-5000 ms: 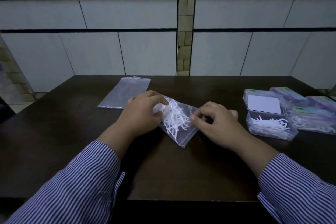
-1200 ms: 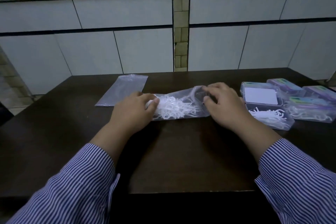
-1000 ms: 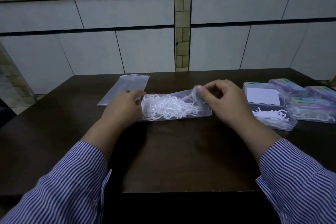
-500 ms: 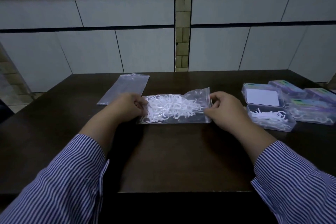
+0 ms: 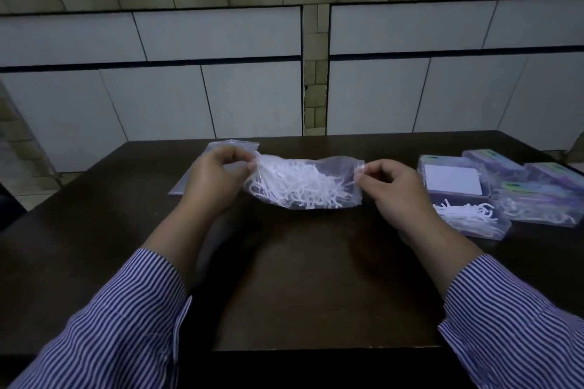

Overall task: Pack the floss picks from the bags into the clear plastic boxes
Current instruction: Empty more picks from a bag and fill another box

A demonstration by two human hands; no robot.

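Observation:
A clear zip bag [image 5: 335, 167] full of white floss picks [image 5: 300, 185] hangs just above the dark table, stretched sideways between my hands. My left hand [image 5: 218, 175] pinches its left end and my right hand [image 5: 392, 189] pinches its right end. To the right stands an open clear plastic box [image 5: 474, 219] holding a few floss picks, its lid [image 5: 452, 178] with a white card tipped back behind it.
Three shut clear boxes [image 5: 543, 199] with coloured labels sit at the far right of the dark table [image 5: 300, 278]. A flat clear bag [image 5: 189, 181] lies behind my left hand. A tiled wall stands beyond the table's far edge.
The bag lay flat on the table half a second ago; both hands have since lifted it a little by its ends, and it now sags in the middle.

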